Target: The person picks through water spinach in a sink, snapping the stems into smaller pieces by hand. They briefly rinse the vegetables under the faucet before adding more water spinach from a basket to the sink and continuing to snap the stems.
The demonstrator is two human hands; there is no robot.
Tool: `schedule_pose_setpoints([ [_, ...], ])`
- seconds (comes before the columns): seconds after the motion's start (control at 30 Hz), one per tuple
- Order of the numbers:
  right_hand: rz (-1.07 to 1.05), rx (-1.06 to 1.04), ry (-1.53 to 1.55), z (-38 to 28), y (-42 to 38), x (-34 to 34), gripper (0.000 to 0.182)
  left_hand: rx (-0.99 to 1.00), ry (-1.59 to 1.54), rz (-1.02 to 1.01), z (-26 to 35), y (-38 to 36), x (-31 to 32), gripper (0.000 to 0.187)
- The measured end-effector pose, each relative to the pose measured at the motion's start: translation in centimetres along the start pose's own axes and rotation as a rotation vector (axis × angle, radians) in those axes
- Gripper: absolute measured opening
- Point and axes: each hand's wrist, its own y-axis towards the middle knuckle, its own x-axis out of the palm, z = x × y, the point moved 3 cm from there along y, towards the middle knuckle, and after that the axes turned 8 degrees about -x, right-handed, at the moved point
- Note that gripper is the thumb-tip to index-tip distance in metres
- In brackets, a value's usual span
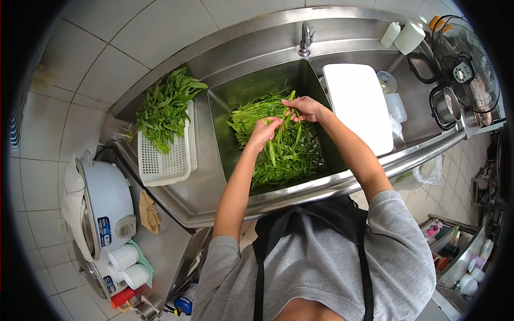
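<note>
My left hand (266,131) is closed around stems of leafy greens, with thumb and fingers pinched together. Just right of it and slightly higher, my right hand (304,109) grips the upper part of the same stems. Below both hands, a large heap of long-stemmed leafy greens (289,168), which look like water spinach, fills much of the steel sink basin (218,136). Another bunch of these greens (168,109) lies over the back of a white perforated basket (163,160) on the left drainboard.
Behind the basin stands a faucet (305,40). A white board (357,107) lies across the sink's right side. Farther right are white bottles (400,35), a pot (447,107) and a fan (466,69). A rice cooker (107,187) and stacked white cups (128,265) stand at left.
</note>
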Motion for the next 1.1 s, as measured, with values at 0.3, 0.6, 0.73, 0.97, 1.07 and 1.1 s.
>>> schedule_pose_setpoints([
  [0.3,0.067,-0.217,-0.049,-0.2,-0.6,2.8,0.028,-0.193,-0.279,0.356,-3.5,2.5,-1.7,0.023],
  [0.6,-0.243,0.009,-0.731,3.7,-3.6,0.4,0.058,0.037,-0.188,0.44,-6.4,1.2,-6.7,0.024],
  [0.73,-0.276,-0.291,-1.388,10.3,-2.2,-0.9,0.063,0.061,0.126,0.453,-4.9,2.4,-6.9,0.032],
  [0.97,0.015,-0.353,-1.123,5.9,-1.0,-3.7,0.022,0.04,-0.063,0.428,-5.2,5.3,-6.4,0.044],
  [1.07,0.025,-0.276,-1.164,5.9,1.5,-4.0,0.019,-0.111,-0.093,0.456,-7.3,4.1,-6.9,0.043],
  [1.1,0.023,-0.244,-1.177,6.3,2.6,-3.8,0.019,-0.202,-0.07,0.421,-9.2,4.3,-7.6,0.041],
])
